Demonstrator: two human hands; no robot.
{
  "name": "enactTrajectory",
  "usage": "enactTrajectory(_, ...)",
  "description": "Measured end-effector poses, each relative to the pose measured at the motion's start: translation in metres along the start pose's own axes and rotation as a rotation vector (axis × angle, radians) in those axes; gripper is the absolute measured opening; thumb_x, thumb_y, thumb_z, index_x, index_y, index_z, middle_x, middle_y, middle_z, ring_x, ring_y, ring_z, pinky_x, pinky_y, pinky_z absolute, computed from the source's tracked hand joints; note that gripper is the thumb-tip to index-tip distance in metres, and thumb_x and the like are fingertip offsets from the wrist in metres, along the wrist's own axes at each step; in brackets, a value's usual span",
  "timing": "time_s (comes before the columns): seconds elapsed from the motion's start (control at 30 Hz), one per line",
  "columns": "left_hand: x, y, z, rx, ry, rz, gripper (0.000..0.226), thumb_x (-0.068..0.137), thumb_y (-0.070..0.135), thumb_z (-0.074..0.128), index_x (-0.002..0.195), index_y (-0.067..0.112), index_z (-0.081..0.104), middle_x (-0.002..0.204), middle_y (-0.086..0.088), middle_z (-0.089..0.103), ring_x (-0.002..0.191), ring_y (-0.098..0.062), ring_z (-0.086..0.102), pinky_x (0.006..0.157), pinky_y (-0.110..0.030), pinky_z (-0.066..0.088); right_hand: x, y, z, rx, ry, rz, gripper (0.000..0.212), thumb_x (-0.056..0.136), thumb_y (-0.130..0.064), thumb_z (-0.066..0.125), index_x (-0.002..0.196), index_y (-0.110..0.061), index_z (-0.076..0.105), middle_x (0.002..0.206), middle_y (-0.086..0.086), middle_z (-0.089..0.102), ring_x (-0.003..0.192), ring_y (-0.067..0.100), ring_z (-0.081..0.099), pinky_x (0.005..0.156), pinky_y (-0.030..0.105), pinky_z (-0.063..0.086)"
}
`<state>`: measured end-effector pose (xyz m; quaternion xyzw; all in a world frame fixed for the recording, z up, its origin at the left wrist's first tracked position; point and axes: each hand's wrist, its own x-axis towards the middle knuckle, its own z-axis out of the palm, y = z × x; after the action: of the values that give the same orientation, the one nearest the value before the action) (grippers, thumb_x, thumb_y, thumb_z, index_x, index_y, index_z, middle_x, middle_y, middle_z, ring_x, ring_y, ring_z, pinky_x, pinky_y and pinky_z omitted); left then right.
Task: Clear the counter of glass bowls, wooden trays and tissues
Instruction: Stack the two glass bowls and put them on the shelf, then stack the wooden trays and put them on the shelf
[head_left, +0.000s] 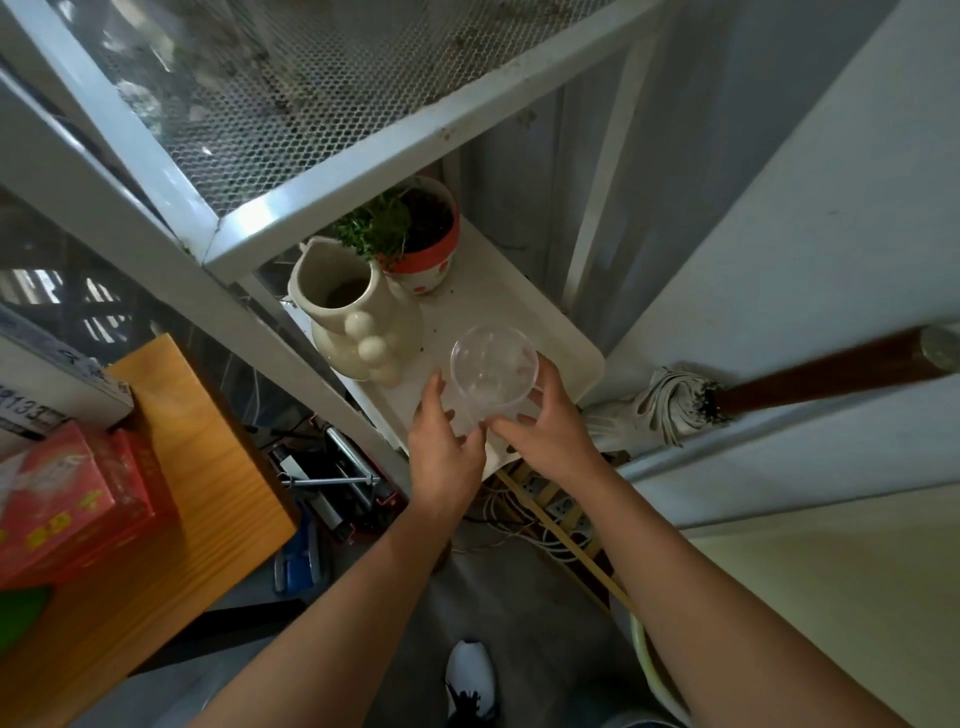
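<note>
1. Both hands are on one clear glass bowl (492, 370), holding it over the front edge of a white tray (571, 343) that sits on a lower shelf of a white metal rack (332, 156).
2. Left hand (444, 447) has its fingers wrapped on the bowl's left side; right hand (553, 431) has its fingers clamped on the right side and underside.
3. Bowl's upright-ish, mouth facing up and tipped a bit toward the camera. It's round, so no real long axis.
4. Can't tell if the base is touching the tray, the hands hide it.
5. Further back on the tray: a cream jug (353, 317) and, just behind it, a potted plant (415, 234).
6. Off to the left there's a wooden surface (197, 467) with red boxes (67, 499) on it.
</note>
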<state>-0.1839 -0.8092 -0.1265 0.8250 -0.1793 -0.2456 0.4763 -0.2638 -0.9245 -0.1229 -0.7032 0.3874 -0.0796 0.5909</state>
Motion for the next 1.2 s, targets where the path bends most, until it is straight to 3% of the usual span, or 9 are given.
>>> enactTrajectory(0.13, -0.014, 0.010, -0.022, 0.089, -0.009, -0.030, 0.055, 0.093, 0.019, 0.066, 0.144, 0.016, 0.044, 0.135, -0.004, 0.055, 0.107, -0.016, 0.061, 0.085, -0.028, 0.052, -0.019, -0.011, -0.010, -0.075, 0.059, 0.048, 0.074, 0.081, -0.033, 0.075, 0.144, -0.035, 0.035, 0.128, -0.010, 0.051, 0.113, 0.005, 0.052, 0.077, 0.011, 0.040)
enactTrajectory(0.33, -0.056, 0.042, -0.065, 0.207, -0.127, -0.018, 0.035, 0.098, 0.030, 0.058, 0.132, 0.024, 0.051, 0.113, 0.002, 0.064, 0.083, 0.000, 0.061, 0.063, -0.014, 0.047, -0.069, -0.044, -0.022, -0.382, 0.110, 0.040, 0.040, 0.089, -0.038, 0.066, 0.123, -0.018, 0.059, 0.108, 0.000, 0.060, 0.094, 0.015, 0.058, 0.075, 0.024, 0.041)
enactTrajectory(0.47, -0.107, 0.066, -0.112, 0.301, -0.160, 0.043, 0.034, 0.097, 0.032, 0.057, 0.130, 0.026, 0.051, 0.115, 0.003, 0.065, 0.095, -0.011, 0.064, 0.083, -0.034, 0.058, -0.128, -0.077, -0.015, -0.524, 0.079, -0.047, 0.040, 0.088, -0.043, 0.065, 0.119, -0.017, 0.065, 0.104, -0.001, 0.063, 0.088, 0.012, 0.057, 0.072, 0.024, 0.043)
enactTrajectory(0.57, -0.152, 0.072, -0.157, 0.365, -0.144, 0.105, 0.035, 0.096, 0.033, 0.055, 0.130, 0.024, 0.052, 0.115, 0.002, 0.064, 0.099, -0.014, 0.063, 0.086, -0.038, 0.056, -0.178, -0.103, 0.007, -0.644, 0.066, -0.109, 0.040, 0.089, -0.045, 0.061, 0.119, -0.019, 0.064, 0.108, -0.001, 0.063, 0.096, 0.017, 0.059, 0.080, 0.033, 0.051)
enactTrajectory(0.67, -0.203, 0.062, -0.209, 0.417, -0.083, 0.137, 0.028, 0.097, 0.034, 0.054, 0.123, 0.025, 0.053, 0.112, -0.002, 0.064, 0.098, -0.019, 0.061, 0.078, -0.030, 0.048, -0.232, -0.124, 0.042, -0.700, 0.021, -0.158, 0.041, 0.090, -0.041, 0.060, 0.123, -0.016, 0.062, 0.114, 0.002, 0.063, 0.105, 0.021, 0.060, 0.085, 0.033, 0.049)
enactTrajectory(0.77, -0.261, 0.039, -0.268, 0.479, 0.000, 0.149, 0.026, 0.097, 0.034, 0.053, 0.120, 0.023, 0.051, 0.111, -0.006, 0.060, 0.104, -0.027, 0.059, 0.083, -0.035, 0.045, -0.287, -0.141, 0.088, -0.750, -0.029, -0.208, 0.040, 0.092, -0.042, 0.059, 0.122, -0.015, 0.059, 0.111, 0.004, 0.060, 0.104, 0.024, 0.059, 0.084, 0.034, 0.049)
enactTrajectory(0.9, -0.344, -0.007, -0.346, 0.557, 0.124, 0.071, 0.026, 0.096, 0.037, 0.049, 0.117, 0.022, 0.050, 0.110, -0.005, 0.058, 0.106, -0.030, 0.060, 0.084, -0.041, 0.049, -0.354, -0.153, 0.161, -0.803, -0.144, -0.330, 0.027, 0.092, -0.042, 0.056, 0.103, -0.017, 0.056, 0.102, 0.002, 0.056, 0.104, 0.027, 0.058, 0.086, 0.038, 0.048)
enactTrajectory(1.03, -0.422, -0.052, -0.415, 0.583, 0.226, -0.117, 0.035, 0.096, 0.037, 0.049, 0.127, 0.021, 0.046, 0.121, -0.006, 0.056, 0.112, -0.031, 0.058, 0.086, -0.044, 0.051, -0.412, -0.159, 0.242, -0.875, -0.287, -0.385, 0.042, 0.095, -0.046, 0.052, 0.126, -0.018, 0.053, 0.121, 0.003, 0.053, 0.112, 0.024, 0.054, 0.086, 0.037, 0.048)
enactTrajectory(1.2, -0.505, -0.101, -0.485, 0.619, 0.298, -0.240, 0.034, 0.095, 0.038, 0.048, 0.123, 0.018, 0.050, 0.122, -0.008, 0.057, 0.114, -0.031, 0.059, 0.092, -0.043, 0.050, -0.476, -0.159, 0.337, -0.941, -0.450, -0.432, 0.047, 0.095, -0.049, 0.050, 0.131, -0.019, 0.051, 0.127, 0.002, 0.051, 0.112, 0.022, 0.053, 0.085, 0.037, 0.050)
